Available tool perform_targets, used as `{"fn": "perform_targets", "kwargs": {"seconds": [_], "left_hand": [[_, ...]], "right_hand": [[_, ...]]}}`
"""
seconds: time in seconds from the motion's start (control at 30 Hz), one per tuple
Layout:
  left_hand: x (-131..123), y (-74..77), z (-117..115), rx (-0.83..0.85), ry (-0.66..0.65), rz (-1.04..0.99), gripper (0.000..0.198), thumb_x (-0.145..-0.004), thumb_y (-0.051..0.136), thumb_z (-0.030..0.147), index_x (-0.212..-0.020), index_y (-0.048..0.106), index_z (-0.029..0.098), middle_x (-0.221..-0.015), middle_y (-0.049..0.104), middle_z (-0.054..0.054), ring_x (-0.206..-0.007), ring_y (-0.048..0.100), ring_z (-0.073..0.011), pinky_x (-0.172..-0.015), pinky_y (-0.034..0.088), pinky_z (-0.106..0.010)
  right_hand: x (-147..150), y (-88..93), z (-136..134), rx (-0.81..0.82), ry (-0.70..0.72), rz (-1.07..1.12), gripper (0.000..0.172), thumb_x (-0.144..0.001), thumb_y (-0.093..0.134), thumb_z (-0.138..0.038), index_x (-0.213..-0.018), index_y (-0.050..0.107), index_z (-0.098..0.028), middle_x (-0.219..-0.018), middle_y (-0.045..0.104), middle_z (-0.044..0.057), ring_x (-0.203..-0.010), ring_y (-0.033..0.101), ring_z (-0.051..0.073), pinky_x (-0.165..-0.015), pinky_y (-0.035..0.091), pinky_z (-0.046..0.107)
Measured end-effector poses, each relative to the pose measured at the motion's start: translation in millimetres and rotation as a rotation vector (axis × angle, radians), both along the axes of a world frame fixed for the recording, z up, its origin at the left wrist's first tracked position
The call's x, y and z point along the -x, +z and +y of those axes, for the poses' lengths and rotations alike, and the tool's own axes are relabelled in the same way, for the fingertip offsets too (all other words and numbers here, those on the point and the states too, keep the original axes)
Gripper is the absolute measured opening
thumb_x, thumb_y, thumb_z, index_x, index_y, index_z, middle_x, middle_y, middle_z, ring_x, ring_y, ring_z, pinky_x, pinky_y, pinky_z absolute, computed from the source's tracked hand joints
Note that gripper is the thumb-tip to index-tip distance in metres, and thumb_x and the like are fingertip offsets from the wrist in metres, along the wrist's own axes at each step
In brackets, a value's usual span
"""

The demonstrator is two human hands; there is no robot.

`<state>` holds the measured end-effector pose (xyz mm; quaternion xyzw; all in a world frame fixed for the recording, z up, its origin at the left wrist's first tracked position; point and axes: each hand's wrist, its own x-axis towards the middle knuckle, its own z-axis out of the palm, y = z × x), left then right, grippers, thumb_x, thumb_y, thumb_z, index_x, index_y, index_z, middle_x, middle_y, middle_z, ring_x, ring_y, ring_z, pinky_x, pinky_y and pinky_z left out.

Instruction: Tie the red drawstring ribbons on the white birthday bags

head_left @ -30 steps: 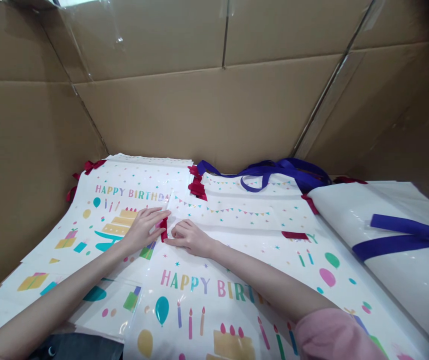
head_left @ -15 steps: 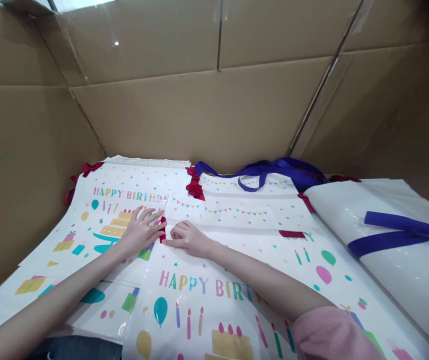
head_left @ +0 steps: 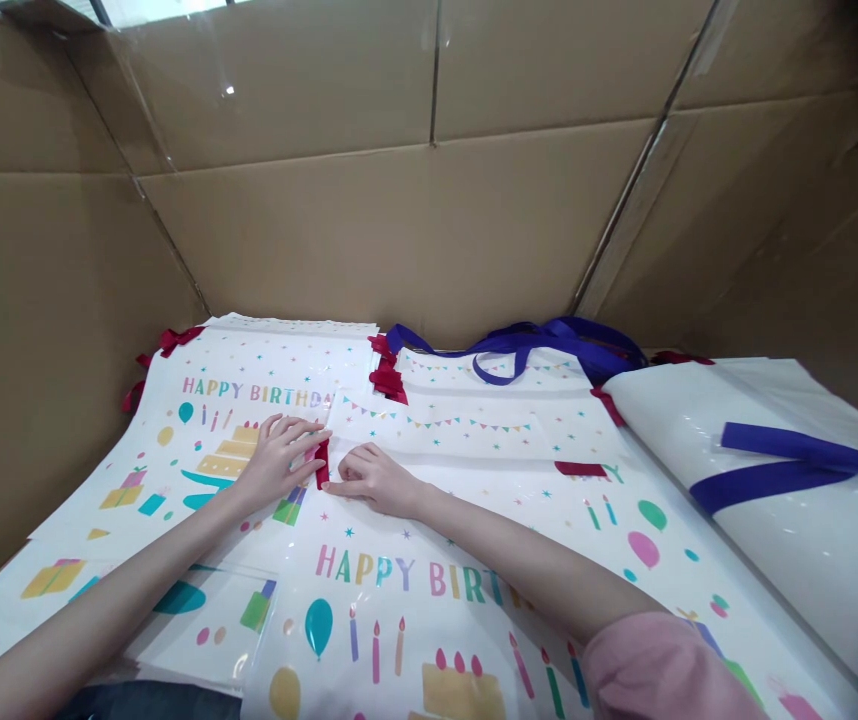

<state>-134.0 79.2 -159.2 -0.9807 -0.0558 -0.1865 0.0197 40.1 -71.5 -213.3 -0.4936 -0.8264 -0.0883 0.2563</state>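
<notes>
A large glossy white sheet or bag [head_left: 414,515] printed "HAPPY BIRTH…" lies flat in front of me. At its left edge is a short strip of red ribbon [head_left: 322,470]. My left hand [head_left: 279,465], palm down with fingers spread, rests its fingertips on the upper part of this strip. My right hand [head_left: 378,482] touches the strip's lower end with its index finger, the other fingers curled in. The right thumb is hidden. Another piece of red ribbon [head_left: 580,469] lies on the same print, farther right.
At left spreads a fanned stack of matching birthday prints [head_left: 249,350], red ribbon bows [head_left: 178,340] at its corner. Purple ribbon [head_left: 579,335] loops along the back. A white folded bundle [head_left: 796,540] with a purple strap [head_left: 774,475] sits at right. Tall cardboard walls [head_left: 399,230] enclose the back and sides.
The camera view has shifted slightly. Both hands stay at the red strip; the left fingers have moved a little, showing more of it.
</notes>
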Motion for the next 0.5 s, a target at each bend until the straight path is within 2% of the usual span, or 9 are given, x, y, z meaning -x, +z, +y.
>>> {"fn": "perform_targets", "kwargs": {"seconds": [0.07,0.17,0.27,0.37,0.5], "left_hand": [[-2,1.8,0,0.009,-0.006,0.02,0.035,-0.088,0.053,0.038,-0.123,0.057,0.031,-0.124,0.058,-0.004,-0.114,0.044,-0.0242,-0.103,0.021,-0.049],[-5,8.0,0,-0.021,-0.064,0.078,0.024,-0.088,0.053,0.033,-0.11,0.064,0.034,-0.128,0.054,-0.003,-0.119,0.039,-0.0265,-0.103,0.016,-0.052],[-12,17.5,2,-0.031,-0.115,0.172,0.019,-0.089,0.05,0.028,-0.098,0.066,0.033,-0.13,0.049,-0.004,-0.123,0.034,-0.0284,-0.099,0.019,-0.052],[-23,25.8,6,-0.04,-0.166,0.256,0.022,-0.089,0.044,0.02,-0.09,0.065,0.027,-0.127,0.047,-0.007,-0.122,0.034,-0.0288,-0.095,0.023,-0.052],[-39,31.8,10,-0.111,-0.255,0.338,0.018,-0.085,0.044,0.014,-0.083,0.06,0.022,-0.126,0.045,-0.009,-0.122,0.032,-0.0308,-0.096,0.021,-0.056]], "right_hand": [[0,-0.2,0,0.005,-0.004,-0.015,0.031,-0.095,0.04,-0.02,-0.114,0.063,-0.028,-0.094,0.057,0.005,-0.087,0.045,0.015,-0.083,0.033,0.031],[-1,-0.7,0,0.007,0.003,-0.032,0.03,-0.095,0.041,-0.02,-0.115,0.063,-0.026,-0.103,0.058,0.007,-0.096,0.046,0.015,-0.086,0.033,0.031],[-1,-1.6,1,-0.003,0.02,-0.026,0.03,-0.095,0.041,-0.02,-0.116,0.062,-0.025,-0.109,0.059,0.008,-0.103,0.046,0.016,-0.087,0.033,0.032],[-2,-2.8,1,-0.011,0.023,-0.013,0.033,-0.094,0.041,-0.015,-0.116,0.062,-0.025,-0.108,0.06,0.007,-0.1,0.047,0.015,-0.087,0.033,0.032],[-1,-3.7,1,-0.014,0.016,0.002,0.034,-0.093,0.041,-0.014,-0.116,0.062,-0.027,-0.103,0.06,0.006,-0.096,0.047,0.015,-0.086,0.033,0.032]]}}
